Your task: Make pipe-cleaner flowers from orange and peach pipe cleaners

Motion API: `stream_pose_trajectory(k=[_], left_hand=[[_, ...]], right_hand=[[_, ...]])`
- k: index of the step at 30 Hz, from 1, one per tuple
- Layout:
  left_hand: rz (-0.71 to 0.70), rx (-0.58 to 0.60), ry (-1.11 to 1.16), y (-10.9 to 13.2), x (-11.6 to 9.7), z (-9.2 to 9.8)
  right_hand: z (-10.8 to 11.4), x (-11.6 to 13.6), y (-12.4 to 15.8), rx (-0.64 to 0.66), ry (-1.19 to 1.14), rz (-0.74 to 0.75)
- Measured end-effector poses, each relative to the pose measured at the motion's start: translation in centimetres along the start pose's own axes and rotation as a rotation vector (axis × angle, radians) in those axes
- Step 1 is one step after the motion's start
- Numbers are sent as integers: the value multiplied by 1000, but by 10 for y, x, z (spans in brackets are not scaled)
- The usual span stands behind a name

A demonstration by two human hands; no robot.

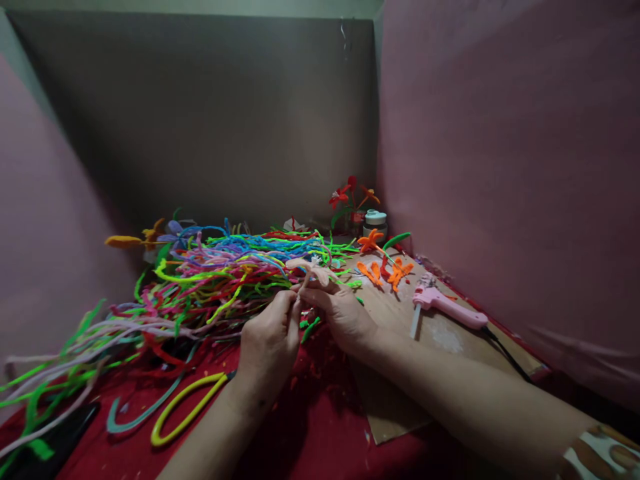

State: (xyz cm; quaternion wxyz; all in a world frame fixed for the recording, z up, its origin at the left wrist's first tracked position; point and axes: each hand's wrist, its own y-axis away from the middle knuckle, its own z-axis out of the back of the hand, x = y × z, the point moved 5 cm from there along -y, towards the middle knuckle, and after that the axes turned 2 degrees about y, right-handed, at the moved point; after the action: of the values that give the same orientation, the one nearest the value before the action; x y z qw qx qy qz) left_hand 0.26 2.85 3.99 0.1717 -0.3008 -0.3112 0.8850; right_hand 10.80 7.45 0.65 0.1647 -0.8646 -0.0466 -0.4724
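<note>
A pale pink pipe-cleaner flower point(316, 271) with a white centre stands up between my two hands, petals spread at the top. My left hand point(270, 333) is closed, its thumb and fingers pinching the stem below the petals. Close against it, my right hand point(345, 317) is closed too, its fingertips gripping the stem just under the bloom. Parts of the stem are hidden by my fingers. Behind and left of my hands lies a big heap of coloured pipe cleaners point(225, 267).
A pink glue gun point(453, 308) with its cord lies on a brown board point(395, 400) at right. Orange flower pieces point(399, 273) sit near it. A lidded jar point(375, 227) and red flowers point(340, 196) stand behind. Yellow-handled scissors point(187, 407) rest on the red cloth point(310, 427).
</note>
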Motion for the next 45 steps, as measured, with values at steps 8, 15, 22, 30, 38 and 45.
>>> stream_pose_trajectory(k=[8, 15, 22, 30, 38, 45], left_hand=[[-80, -29, -48, 1, -2, 0], [95, -8, 195, -2, 1, 3], [347, 67, 531, -4, 5, -1], [509, 89, 840, -3, 6, -7], [689, 199, 1127, 0, 3, -11], [711, 417, 1396, 1, 5, -18]], right_hand=[[-3, 0, 2, 27, -5, 26], [-7, 5, 3, 97, 20, 10], [-6, 10, 0, 163, 44, 80], [-8, 15, 0, 168, 79, 101], [-6, 9, -2, 232, -42, -31], [-11, 7, -1, 244, -219, -53]])
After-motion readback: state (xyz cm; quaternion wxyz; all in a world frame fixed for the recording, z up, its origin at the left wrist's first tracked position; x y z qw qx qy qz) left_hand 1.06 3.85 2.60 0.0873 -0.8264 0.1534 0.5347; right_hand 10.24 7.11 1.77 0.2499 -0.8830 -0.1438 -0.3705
